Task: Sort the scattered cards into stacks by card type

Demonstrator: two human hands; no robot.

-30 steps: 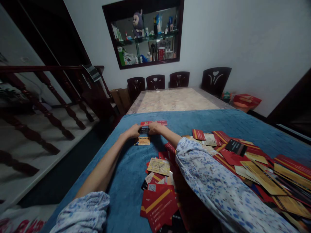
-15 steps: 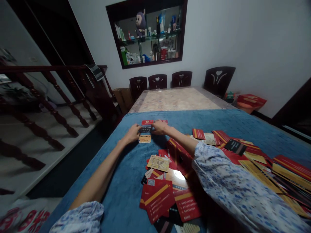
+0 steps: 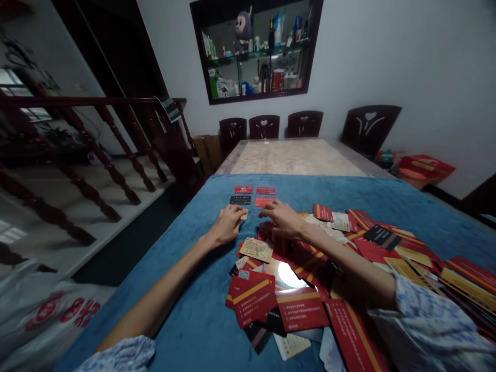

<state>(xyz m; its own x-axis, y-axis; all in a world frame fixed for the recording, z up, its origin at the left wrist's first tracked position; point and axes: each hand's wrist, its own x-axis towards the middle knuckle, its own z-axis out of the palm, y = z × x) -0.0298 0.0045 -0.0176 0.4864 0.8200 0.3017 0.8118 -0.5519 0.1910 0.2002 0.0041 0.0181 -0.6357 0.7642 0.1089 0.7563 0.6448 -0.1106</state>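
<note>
My left hand (image 3: pixel 228 225) is closed over a small yellow card (image 3: pixel 244 214) lying on the blue cloth, covering most of it. Above that card lie a black card (image 3: pixel 240 200) and a red card (image 3: pixel 244 190), in a column. Beside them a second column has a red card (image 3: pixel 265 190) and an orange-red card (image 3: pixel 265 202). My right hand (image 3: pixel 284 219) hovers just below this second column, fingers bent and apart, with nothing visible in them. Beneath its wrist spreads a loose heap of cards, including a yellow card (image 3: pixel 257 249) and a large red card (image 3: pixel 253 299).
The blue cloth (image 3: pixel 186 305) covers the near part of the long table (image 3: pixel 287 157). More cards (image 3: pixel 382 236) are scattered on the right. Chairs (image 3: pixel 370 129) stand beyond. A wooden railing (image 3: pixel 116 147) and a white plastic bag (image 3: pixel 50 315) are at the left.
My left hand has shifted from the black card down onto the yellow card. The right hand has drawn back from the black card, uncovering the second column. The view has turned slightly left.
</note>
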